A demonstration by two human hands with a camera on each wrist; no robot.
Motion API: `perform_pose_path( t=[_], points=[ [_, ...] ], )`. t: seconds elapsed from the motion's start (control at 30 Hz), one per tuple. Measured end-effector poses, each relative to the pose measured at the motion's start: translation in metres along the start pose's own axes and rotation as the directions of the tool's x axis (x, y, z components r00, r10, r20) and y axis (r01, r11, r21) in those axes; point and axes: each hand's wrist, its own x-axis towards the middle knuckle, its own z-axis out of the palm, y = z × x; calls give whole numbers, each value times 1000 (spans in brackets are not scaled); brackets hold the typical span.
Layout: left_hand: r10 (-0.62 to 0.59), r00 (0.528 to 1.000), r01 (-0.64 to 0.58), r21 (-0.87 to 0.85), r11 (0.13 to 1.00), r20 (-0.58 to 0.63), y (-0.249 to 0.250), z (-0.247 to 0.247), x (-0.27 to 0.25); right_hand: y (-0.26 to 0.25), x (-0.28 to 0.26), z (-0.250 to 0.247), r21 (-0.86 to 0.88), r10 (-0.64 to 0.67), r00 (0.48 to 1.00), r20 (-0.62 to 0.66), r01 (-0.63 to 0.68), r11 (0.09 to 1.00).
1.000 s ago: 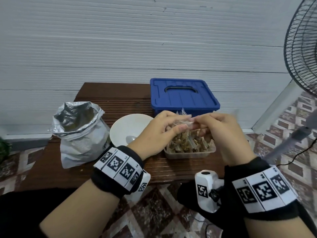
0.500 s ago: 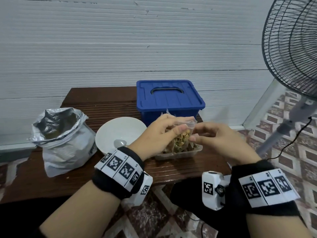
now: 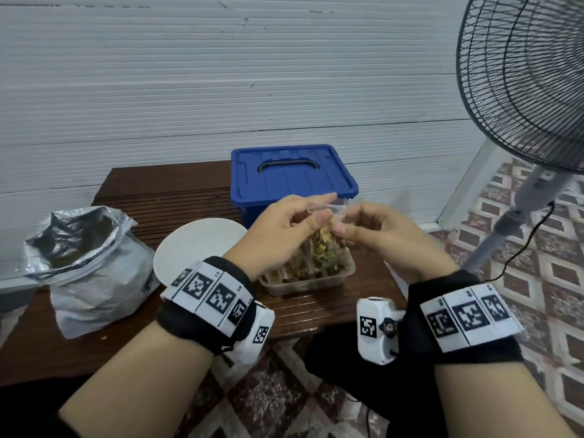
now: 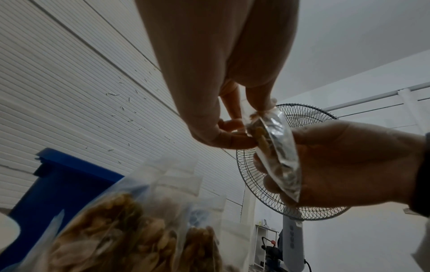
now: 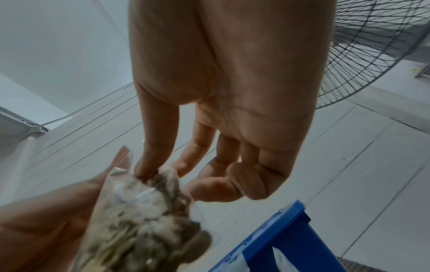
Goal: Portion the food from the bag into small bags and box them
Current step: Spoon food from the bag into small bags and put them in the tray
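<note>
Left hand: the left hand (image 3: 278,235) pinches the top edge of a small bag (image 3: 322,245) between thumb and forefinger, fingers curled.
Right hand: the right hand (image 3: 388,238) nips the same top edge from the other side, thumb and forefinger closed on the plastic, the other fingers loosely bent.
Change: half a second ago the right hand hung just beside the small bag with its fingers apart; it has now closed on the rim, and both hands have risen in front of the blue box (image 3: 292,178).
Small bag: clear, crinkled, glossy plastic, narrow and pouch-shaped, filled with tan and greenish dried pieces; held upright in the air above the clear tray (image 3: 316,281).
Clear tray: shallow, rectangular, translucent, packed with more filled bags; it sits on the table (image 3: 164,197) just before the blue box.
Blue box: hard moulded plastic, lid on, dark handle lying flat.
White bowl (image 3: 196,245): round, smooth, left of the tray.
Foil bag (image 3: 88,270): silver, creased, mouth open, at the table's left end.
Table: dark brown, ribbed slats.
Fan (image 3: 524,80): round wire cage, at right.
</note>
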Motion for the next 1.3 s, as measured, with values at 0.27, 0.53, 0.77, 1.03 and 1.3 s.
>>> perform_pose_path(
  t=[0.27, 0.53, 0.77, 1.03, 1.3],
  points=[
    [-92, 942, 39, -169, 985, -323, -4, -19, 7, 5, 21, -23, -161, -34, 912, -409, -35, 986],
    [-259, 863, 226, -127, 966, -433, -35, -32, 0, 36, 38, -9, -252, 22, 700, -714, -286, 924],
    [-305, 851, 274, -135, 952, -427, -41, -31, -5, 53, 50, 0, -237, 62, 760, -647, -278, 931],
    [-338, 844, 304, -149, 941, -415, -44, -32, -8, 67, 56, 5, -326, 135, 845, -517, -340, 882],
    [-343, 849, 318, -132, 939, -401, -45, -31, -10, 65, 53, -1, -411, 54, 822, -567, -339, 846]
  ],
)
